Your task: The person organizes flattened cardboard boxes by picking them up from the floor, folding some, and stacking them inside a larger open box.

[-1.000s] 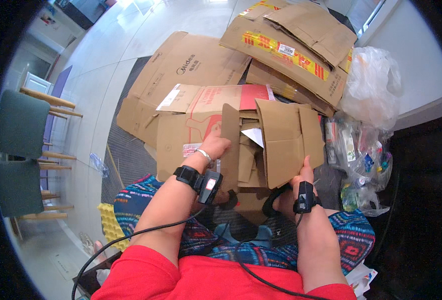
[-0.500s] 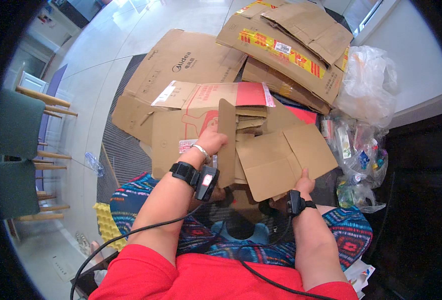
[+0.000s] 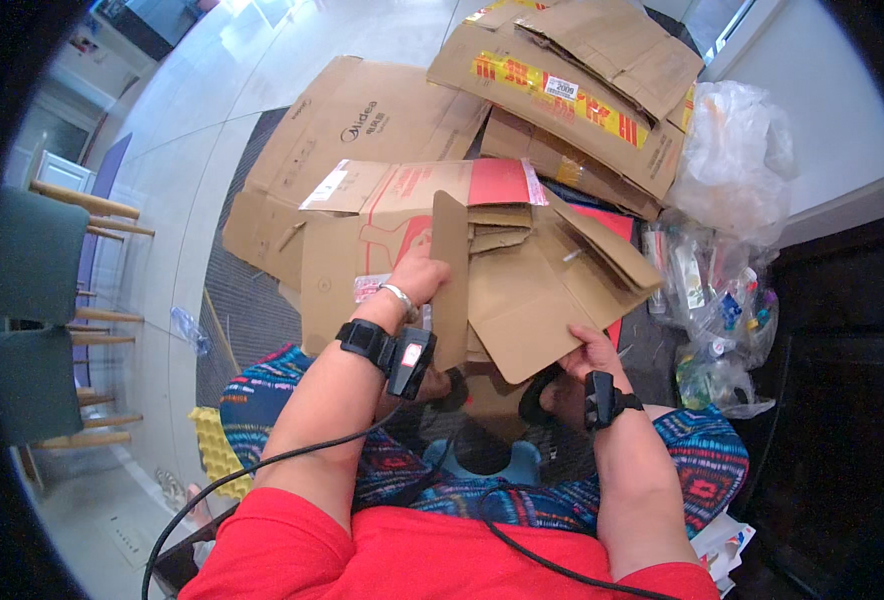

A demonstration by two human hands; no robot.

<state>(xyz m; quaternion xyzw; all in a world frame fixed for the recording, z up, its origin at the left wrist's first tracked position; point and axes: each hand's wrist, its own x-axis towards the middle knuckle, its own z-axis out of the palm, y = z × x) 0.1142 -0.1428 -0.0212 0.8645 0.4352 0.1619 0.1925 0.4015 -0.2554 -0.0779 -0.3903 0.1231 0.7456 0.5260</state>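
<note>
My left hand [image 3: 419,274] is closed on the upright edge of a brown cardboard box [image 3: 340,262] with red print, at a narrow raised flap [image 3: 451,290]. To its right, my right hand [image 3: 592,356] grips the near right edge of a plain cardboard sheet [image 3: 522,318], thumb on top and the other fingers mostly hidden beneath. The sheet's far right panel [image 3: 602,240] stands folded up along a crease. Between the two, smaller folded cardboard pieces [image 3: 497,232] lie stacked on the box.
Flattened cartons [image 3: 372,120] lie beyond my hands, with taped ones [image 3: 562,95] piled at the far right. Plastic bags [image 3: 732,170] stand on the right beside a dark cabinet [image 3: 842,400]. Green chairs [image 3: 37,255] stand left, near a clear plastic bottle [image 3: 189,330] on the floor.
The sheet in my right hand has folded along its crease, its right panel rising toward the left. My right hand has shifted slightly left. My left hand keeps its grip nearly in place.
</note>
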